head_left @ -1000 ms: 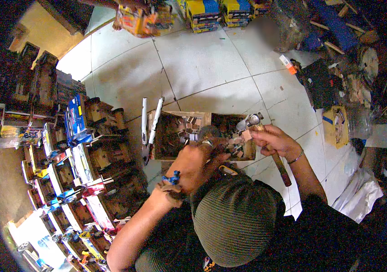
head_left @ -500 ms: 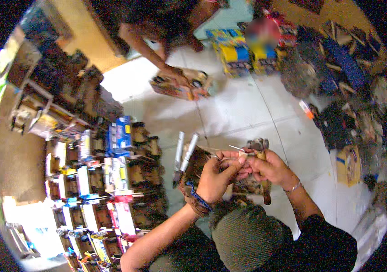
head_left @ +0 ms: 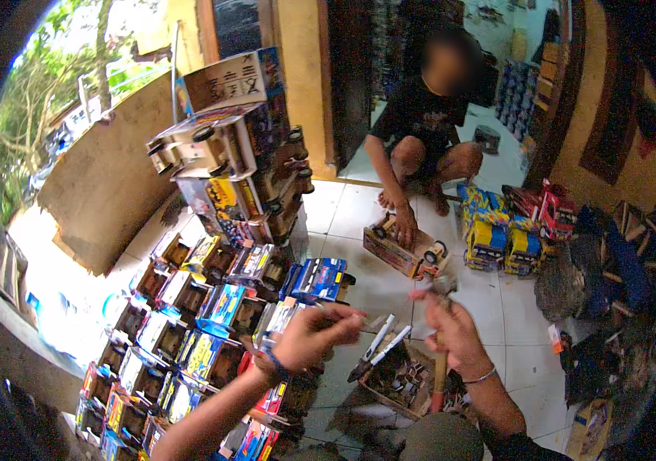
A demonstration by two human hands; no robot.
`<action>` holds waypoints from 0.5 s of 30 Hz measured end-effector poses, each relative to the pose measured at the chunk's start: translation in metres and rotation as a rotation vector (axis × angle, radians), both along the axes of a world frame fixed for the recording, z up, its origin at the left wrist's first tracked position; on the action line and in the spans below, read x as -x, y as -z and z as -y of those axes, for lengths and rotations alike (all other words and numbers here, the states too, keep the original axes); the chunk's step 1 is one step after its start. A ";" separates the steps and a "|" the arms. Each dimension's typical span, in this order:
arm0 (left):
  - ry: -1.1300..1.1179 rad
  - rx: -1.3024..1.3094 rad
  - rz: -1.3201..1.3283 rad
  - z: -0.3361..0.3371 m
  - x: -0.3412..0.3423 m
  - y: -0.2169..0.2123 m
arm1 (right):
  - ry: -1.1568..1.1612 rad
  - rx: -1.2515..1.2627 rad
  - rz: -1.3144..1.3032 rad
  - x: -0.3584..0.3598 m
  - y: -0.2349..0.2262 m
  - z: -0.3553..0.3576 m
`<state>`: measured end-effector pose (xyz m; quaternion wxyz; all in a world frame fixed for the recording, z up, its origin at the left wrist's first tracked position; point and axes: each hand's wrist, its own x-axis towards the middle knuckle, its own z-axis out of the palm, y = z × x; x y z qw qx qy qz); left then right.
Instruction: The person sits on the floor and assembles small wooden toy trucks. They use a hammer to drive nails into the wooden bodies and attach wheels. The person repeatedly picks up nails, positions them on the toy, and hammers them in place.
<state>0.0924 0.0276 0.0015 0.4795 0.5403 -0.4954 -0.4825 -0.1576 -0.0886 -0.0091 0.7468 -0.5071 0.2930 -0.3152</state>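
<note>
My right hand (head_left: 457, 338) is closed around a hammer (head_left: 441, 369), its metal head up and its wooden handle pointing down. My left hand (head_left: 311, 336) hangs in the air to the left, its fingertips pinched together. Motion blur hides what is between them, if anything. Below and between my hands, an open box (head_left: 389, 396) holds many small dark parts. A plier-like tool (head_left: 380, 349) with two white handles and a dark head lies across that box's left edge.
Rows of colourful wooden toy trucks (head_left: 205, 353) fill the floor at left, with stacked trucks (head_left: 220, 154) behind. Across the white tiles a crouching person (head_left: 428, 131) touches an upturned toy truck (head_left: 401, 250). More trucks (head_left: 501, 238) and dark bags (head_left: 574, 284) line the right.
My hands, together around a small pale piece before, are now apart, the left one to the left. The hammer stays in my right hand. The view has tilted up.
</note>
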 end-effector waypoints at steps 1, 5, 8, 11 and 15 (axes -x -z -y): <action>-0.054 0.045 -0.034 -0.007 -0.021 -0.004 | 0.065 -0.016 0.008 -0.001 -0.002 0.009; -0.331 0.107 0.051 -0.042 -0.117 -0.011 | 0.475 -0.100 -0.078 0.005 -0.009 0.058; -0.552 0.069 0.021 -0.066 -0.179 0.006 | 0.218 -0.265 0.227 0.018 0.002 0.058; -0.643 0.045 0.305 -0.084 -0.218 0.036 | 0.271 -0.374 0.186 0.018 0.028 0.033; -0.687 -0.056 0.587 -0.083 -0.252 0.073 | 0.240 -0.382 0.159 0.023 0.039 -0.002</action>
